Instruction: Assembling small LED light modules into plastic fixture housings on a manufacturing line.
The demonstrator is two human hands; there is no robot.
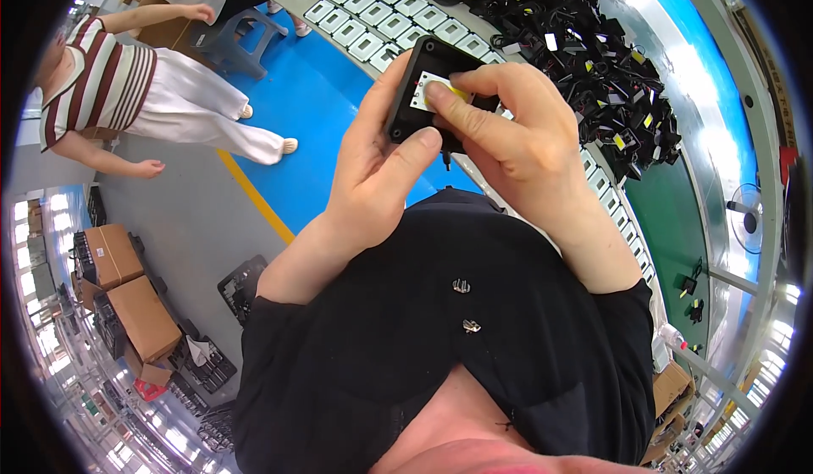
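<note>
A black plastic housing with screw holes at its corners is held up in front of my chest, over the table's near edge. My left hand grips it along its left side, the thumb lying on the lower rim. Inside the housing sits a small white plate with little holes or dots and a patch of yellow. The thumb of my right hand presses on this plate, with the index finger bent close beside it; whether they pinch it is partly hidden. A short black cable end hangs below the housing.
Rows of white rectangular frames cover the table. At the right lies a large heap of black cabled parts. Someone in a striped top stands at the left near a grey stool. Cardboard boxes stand at lower left.
</note>
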